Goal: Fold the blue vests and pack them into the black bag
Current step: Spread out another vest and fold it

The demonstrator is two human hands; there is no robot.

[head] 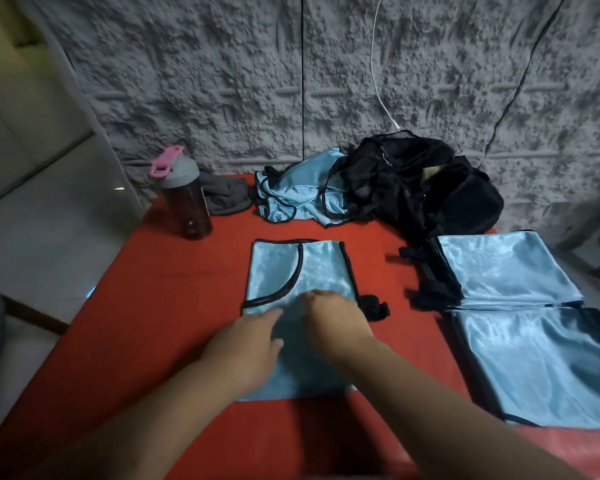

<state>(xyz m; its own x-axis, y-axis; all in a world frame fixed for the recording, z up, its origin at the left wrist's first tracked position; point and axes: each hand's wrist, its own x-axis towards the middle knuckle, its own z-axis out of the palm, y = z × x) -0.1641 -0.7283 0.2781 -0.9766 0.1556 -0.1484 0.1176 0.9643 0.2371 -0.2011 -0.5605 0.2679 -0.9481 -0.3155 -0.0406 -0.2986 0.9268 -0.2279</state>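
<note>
Vests in shiny blue with black trim lie on a red table (125, 341) that fills the near and middle ground; pale floor tiles (49, 220) show to the left and a rough grey textured wall (222, 81) rises behind the far edge. Nearest the camera, both bare forearms reach in over the half-folded vest (312, 271) at the centre of the table. The left hand (253, 344) lies palm down on its near left part with fingers straight, and the right hand (329, 317) rests beside it, knuckles up; motion blur hides whether its fingers curl into the cloth. The 2 hands are close together, nearly touching. A small black strap end (374, 306) sticks out at the vest's right edge. To the right sit 2 folded stacks: the near folded stack (541, 365) and, just behind it, the far folded stack (506, 265), their edges meeting. Further back, a dark bottle (187, 206) with a grey lid and pink loop stands upright near the left edge, with a grey cloth (227, 195) just behind it. A crumpled heap of unfolded vests (295, 192) lies at the far side, touching the black bag (426, 188), which slumps against the wall; its contents cannot be made out. A white cable (376, 64) hangs down the wall above the bag.
</note>
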